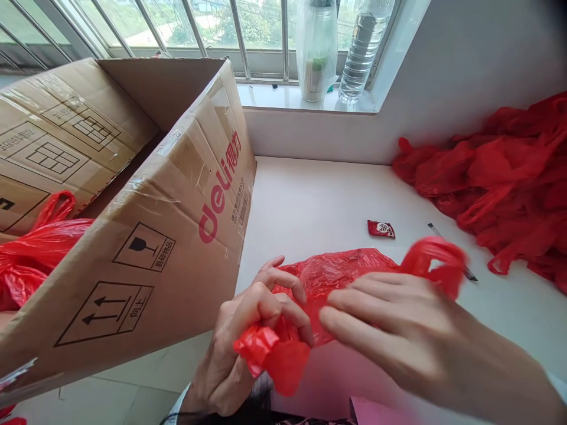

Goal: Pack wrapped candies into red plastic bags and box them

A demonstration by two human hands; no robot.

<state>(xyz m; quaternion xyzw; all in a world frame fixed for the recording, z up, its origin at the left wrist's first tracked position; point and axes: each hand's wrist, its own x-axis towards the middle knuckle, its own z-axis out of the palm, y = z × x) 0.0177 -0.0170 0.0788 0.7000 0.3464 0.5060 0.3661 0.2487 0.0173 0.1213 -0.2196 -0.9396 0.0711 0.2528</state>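
Observation:
Between my hands lies a thin red plastic bag [341,265], spread over the white table. My left hand [248,330] is closed round a bunched end of it, and crumpled red plastic sticks out below the fingers. Over the bag's right part, my right hand [398,330] is palm down with its fingers stretched out, a little blurred. A loop of the bag, likely a handle, stands up behind that hand. The palm's underside is hidden.
A large cardboard box [177,195] stands open at the left, red plastic inside. Red bags [500,177] are heaped at the right. A small red packet [381,229] and a pen [470,275] lie on the table [305,200]. A water bottle [361,56] and a bagged bottle [315,59] stand on the windowsill.

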